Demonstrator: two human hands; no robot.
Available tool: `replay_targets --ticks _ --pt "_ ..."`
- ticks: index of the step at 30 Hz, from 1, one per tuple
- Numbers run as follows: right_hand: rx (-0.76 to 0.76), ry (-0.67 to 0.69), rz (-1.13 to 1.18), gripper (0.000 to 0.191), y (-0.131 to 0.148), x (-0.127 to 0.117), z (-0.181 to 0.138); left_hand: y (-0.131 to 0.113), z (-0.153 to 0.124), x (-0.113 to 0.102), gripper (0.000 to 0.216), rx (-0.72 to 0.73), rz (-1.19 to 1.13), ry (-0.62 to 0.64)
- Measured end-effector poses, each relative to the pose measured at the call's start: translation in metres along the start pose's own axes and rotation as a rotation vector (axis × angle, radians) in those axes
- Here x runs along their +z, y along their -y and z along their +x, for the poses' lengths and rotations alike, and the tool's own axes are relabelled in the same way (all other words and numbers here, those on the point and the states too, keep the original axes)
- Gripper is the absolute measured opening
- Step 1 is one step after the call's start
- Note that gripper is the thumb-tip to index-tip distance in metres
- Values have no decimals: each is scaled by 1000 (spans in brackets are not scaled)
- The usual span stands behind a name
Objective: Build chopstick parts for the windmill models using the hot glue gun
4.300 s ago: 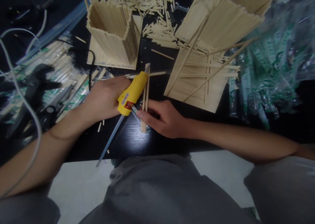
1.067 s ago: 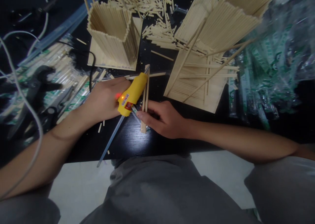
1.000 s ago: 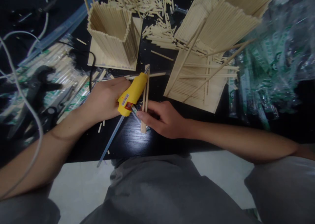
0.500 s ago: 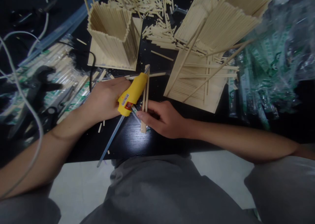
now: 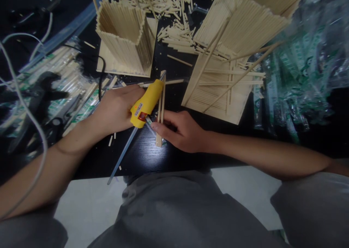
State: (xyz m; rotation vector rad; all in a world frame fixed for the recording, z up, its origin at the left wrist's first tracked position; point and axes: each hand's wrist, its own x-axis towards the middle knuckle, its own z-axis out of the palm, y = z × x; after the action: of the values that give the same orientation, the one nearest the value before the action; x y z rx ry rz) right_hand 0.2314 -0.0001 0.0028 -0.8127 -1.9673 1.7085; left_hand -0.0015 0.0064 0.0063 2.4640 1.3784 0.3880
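My left hand (image 5: 116,108) is wrapped round a yellow glue gun (image 5: 146,102), whose nozzle points up and to the right against a pair of wooden sticks (image 5: 161,102). A clear glue stick (image 5: 122,154) trails from the gun's back toward the table's near edge. My right hand (image 5: 182,131) pinches the lower part of those sticks and presses them to the black table (image 5: 147,157).
A square box of glued sticks (image 5: 124,33) stands at the upper left. Flat stick panels (image 5: 223,92) lie on the right, loose cut sticks (image 5: 169,8) behind them. Wrapped chopsticks (image 5: 65,84), black cutters (image 5: 40,95) and cables lie left, plastic wrappers (image 5: 300,66) right.
Almost nothing has moved; both hands keep their hold. The gun's red lamp glowed brightly about a second ago and is now only a faint dot.
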Motion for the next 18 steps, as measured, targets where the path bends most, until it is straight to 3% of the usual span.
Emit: replay_targets --ticks 18 --pt "-26 -13 -8 34 -2 1 0 1 -1 1 32 33 15 -9"
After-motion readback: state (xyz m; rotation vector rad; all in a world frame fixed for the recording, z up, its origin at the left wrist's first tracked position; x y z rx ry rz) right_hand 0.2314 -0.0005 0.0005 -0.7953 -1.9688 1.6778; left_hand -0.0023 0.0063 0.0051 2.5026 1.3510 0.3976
